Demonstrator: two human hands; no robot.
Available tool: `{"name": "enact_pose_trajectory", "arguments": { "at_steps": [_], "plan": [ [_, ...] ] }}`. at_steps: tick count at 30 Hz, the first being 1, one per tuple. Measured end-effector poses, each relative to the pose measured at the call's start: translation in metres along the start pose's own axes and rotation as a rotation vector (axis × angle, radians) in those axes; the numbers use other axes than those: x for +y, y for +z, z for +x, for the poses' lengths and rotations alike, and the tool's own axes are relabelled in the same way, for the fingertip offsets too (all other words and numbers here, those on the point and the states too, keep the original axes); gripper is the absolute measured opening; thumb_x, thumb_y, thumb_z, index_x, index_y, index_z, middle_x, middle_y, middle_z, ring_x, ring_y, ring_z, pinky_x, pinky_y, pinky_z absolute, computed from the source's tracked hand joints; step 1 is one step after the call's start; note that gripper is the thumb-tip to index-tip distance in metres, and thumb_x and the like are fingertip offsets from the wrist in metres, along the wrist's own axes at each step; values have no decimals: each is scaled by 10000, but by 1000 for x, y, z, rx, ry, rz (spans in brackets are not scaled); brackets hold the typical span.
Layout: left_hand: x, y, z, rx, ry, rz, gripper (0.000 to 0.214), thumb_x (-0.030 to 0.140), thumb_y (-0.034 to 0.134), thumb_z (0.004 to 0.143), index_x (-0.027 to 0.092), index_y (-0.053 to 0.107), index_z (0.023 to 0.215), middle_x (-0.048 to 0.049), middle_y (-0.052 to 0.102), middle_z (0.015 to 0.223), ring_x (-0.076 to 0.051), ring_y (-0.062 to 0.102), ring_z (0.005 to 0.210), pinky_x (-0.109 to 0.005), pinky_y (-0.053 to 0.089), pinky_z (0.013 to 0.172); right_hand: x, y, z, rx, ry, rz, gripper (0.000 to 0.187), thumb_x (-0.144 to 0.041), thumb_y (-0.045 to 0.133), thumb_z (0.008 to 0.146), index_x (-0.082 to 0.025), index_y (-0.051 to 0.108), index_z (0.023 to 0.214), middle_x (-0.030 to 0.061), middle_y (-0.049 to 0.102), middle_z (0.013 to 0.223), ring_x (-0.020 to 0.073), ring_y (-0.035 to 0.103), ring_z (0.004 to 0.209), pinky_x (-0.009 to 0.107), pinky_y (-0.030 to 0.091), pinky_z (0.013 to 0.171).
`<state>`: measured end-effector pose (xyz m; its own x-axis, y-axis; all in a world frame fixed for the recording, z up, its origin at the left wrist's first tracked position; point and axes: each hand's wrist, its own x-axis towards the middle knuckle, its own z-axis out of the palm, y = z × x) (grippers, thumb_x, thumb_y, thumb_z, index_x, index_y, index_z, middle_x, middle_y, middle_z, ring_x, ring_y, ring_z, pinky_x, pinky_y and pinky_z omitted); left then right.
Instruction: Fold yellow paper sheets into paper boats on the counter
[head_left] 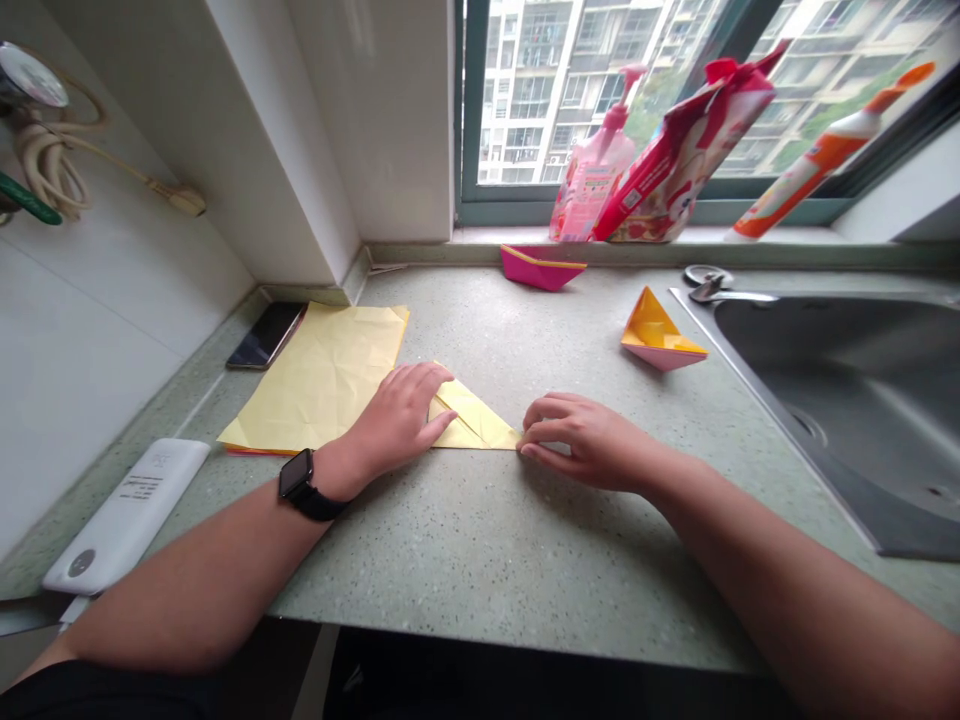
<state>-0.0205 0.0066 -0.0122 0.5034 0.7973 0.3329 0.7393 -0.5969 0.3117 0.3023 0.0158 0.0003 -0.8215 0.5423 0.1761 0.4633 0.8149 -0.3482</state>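
A sheet of yellow paper (474, 418), folded into a triangle with crease lines, lies flat on the counter in front of me. My left hand (401, 415) holds its left side, thumb on the near part and fingers curved over the far part, hiding that end. At the right corner my right hand (574, 437) pinches the paper between thumb and bent fingers. Beyond the hands sit two folded paper boats: a magenta one (541, 270) by the back ledge and an orange and pink one (660, 345) near the sink.
Left of my hands lies a stack of yellow paper (319, 375), with a phone (264, 335) by its corner. A white power bank (127, 515) rests at the left edge. The sink (862, 400) is at right. Pump bottle (592, 175), red bag (682, 150) and orange bottle (806, 170) stand on the sill.
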Motion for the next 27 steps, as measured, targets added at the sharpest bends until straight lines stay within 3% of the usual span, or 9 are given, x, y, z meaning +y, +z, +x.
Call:
{"name": "enact_pose_trajectory", "arguments": {
  "at_steps": [5, 8, 12, 16, 20, 27],
  "plan": [
    [-5, 4, -1, -123, -74, 16, 508, 401, 605, 1089, 153, 536, 1527, -204, 648, 1534, -373, 592, 1459, -642, 432, 1291, 0, 3, 0, 30, -14, -26, 216, -323, 613, 1091, -263, 805, 1012, 51, 783, 986, 217, 696, 882, 389, 537, 843],
    [-2, 4, -1, -168, -68, -27, 505, 398, 611, 1090, 151, 545, 1525, -202, 653, 1541, -365, 594, 1473, -637, 423, 1303, 0, 7, 1, 88, 51, -55, 203, -336, 605, 1096, -254, 791, 1090, 71, 787, 1021, 240, 705, 930, 404, 544, 855],
    [7, 3, -3, -270, 25, -117, 548, 423, 658, 1081, 185, 539, 1560, -182, 618, 1624, -356, 535, 1565, -673, 271, 1383, 1, 11, 1, 155, 173, -97, 241, -384, 639, 1093, -236, 795, 1202, 118, 787, 1139, 286, 714, 1024, 456, 565, 906],
    [13, 4, -6, -367, 143, -166, 640, 484, 749, 1040, 215, 542, 1583, -176, 518, 1737, -377, 405, 1672, -724, 152, 1398, -1, 12, 2, 113, 183, -96, 240, -371, 677, 1077, -251, 815, 1233, 113, 780, 1142, 283, 710, 1041, 467, 574, 932],
    [14, 6, -6, -332, 178, -122, 584, 483, 745, 1055, 238, 581, 1560, -163, 489, 1762, -371, 379, 1687, -719, 176, 1392, -5, 12, 3, 96, 155, -89, 194, -344, 716, 1054, -274, 837, 1187, 98, 776, 1132, 264, 703, 1036, 455, 578, 950],
    [16, 7, -4, -310, 201, -26, 453, 431, 683, 1101, 216, 651, 1499, -161, 593, 1672, -366, 495, 1602, -698, 250, 1378, -4, 16, 5, 119, 190, 36, 220, -307, 720, 1045, -258, 830, 1229, 119, 787, 1182, 284, 729, 1106, 506, 598, 1013]
  ]
}}
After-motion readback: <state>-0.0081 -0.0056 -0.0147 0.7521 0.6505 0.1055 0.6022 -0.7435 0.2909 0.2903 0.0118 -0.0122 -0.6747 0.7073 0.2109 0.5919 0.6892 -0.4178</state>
